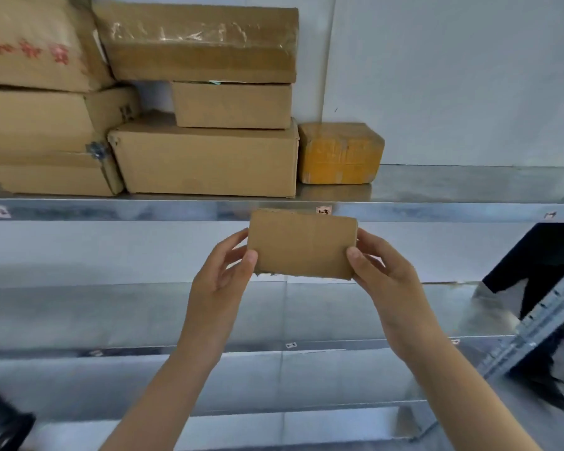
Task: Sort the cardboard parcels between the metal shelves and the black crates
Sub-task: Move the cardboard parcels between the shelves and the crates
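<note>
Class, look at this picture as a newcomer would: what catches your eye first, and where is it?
First, the small cardboard parcel at centre, gripped by the left hand and right hand before the metal shelf. Next, the stacked boxes on that shelf's left, with a yellow-taped parcel beside them.

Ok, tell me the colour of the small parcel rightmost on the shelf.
The rightmost parcel is yellow-orange, shown best in the head view.
</note>
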